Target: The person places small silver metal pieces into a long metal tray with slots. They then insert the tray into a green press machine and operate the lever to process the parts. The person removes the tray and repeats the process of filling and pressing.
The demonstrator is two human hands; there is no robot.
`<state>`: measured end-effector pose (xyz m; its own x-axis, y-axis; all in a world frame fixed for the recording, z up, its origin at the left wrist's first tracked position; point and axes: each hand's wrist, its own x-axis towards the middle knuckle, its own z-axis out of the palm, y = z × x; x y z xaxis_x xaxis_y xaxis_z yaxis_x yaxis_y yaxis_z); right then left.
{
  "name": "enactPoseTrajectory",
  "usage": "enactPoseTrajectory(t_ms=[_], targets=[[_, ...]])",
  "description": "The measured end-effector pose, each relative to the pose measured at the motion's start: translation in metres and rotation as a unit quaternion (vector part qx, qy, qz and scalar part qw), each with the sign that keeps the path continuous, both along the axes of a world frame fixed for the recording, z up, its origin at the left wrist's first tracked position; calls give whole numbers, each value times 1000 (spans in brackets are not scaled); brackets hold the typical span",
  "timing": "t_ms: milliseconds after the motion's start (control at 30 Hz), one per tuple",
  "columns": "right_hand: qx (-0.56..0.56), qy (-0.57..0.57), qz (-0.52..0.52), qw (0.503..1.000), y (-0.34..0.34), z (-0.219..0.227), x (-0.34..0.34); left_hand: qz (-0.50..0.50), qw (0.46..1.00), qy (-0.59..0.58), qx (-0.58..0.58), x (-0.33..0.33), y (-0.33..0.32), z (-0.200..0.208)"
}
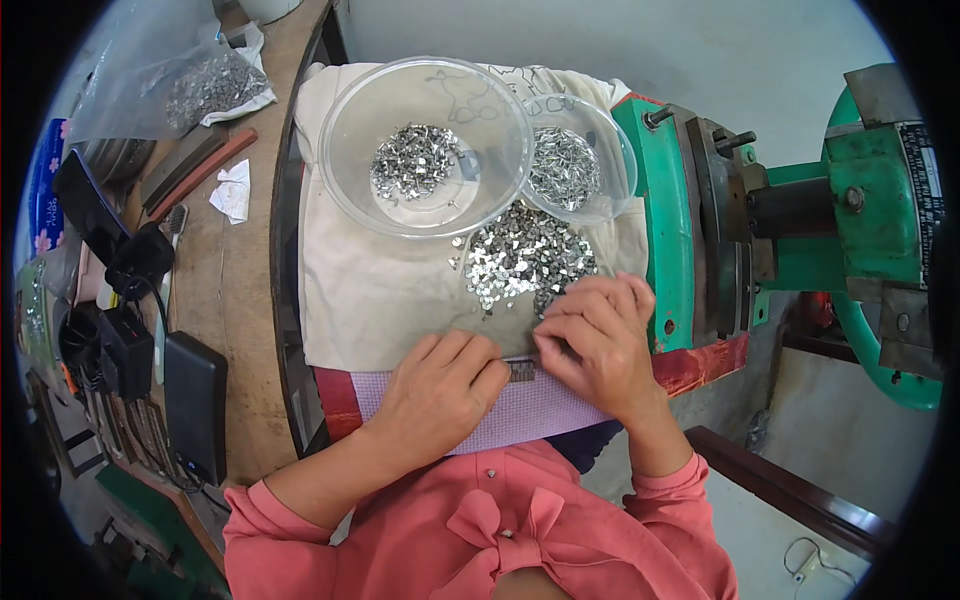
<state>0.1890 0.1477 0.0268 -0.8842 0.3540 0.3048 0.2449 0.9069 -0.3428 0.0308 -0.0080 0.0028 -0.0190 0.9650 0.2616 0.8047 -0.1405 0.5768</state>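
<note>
My left hand (440, 388) lies near the cloth's front edge with its fingers curled together. At its fingertips is a small dark grey ridged metal block (521, 371), its left end hidden by the fingers. My right hand (598, 345) is beside it, fingers bent and pressed together at the near right of a pile of small shiny metal pieces (525, 258). Whatever the right fingers pinch is too small or hidden. Behind the pile stand a large clear plastic tub (345, 205) with small metal pieces (412, 160) and a smaller clear tub (622, 160) holding thin metal pins (563, 168).
A beige cloth (370, 290) covers the work surface, with purple mesh (480, 425) along its front. At right stands a green machine (880, 200) with a metal vise (715, 220). The wooden table (235, 300) at left bears a black power bank (195, 405), sharpening stones (195, 170) and a plastic bag (150, 60).
</note>
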Motion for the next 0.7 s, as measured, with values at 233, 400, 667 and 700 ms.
enactPoseTrajectory(t_ms=[233, 400, 667, 700], targets=[[-27, -33, 14, 999, 5, -5, -3, -5, 999, 40, 17, 3, 4, 1], [-20, -36, 9, 999, 5, -3, -1, 36, 999, -27, 31, -6, 8, 6], [5, -21, -33, 999, 0, -7, 3, 93, 995, -40, 0, -27, 6, 1], [6, -14, -35, 999, -1, -8, 4, 96, 994, -43, -1, -29, 7, 2]])
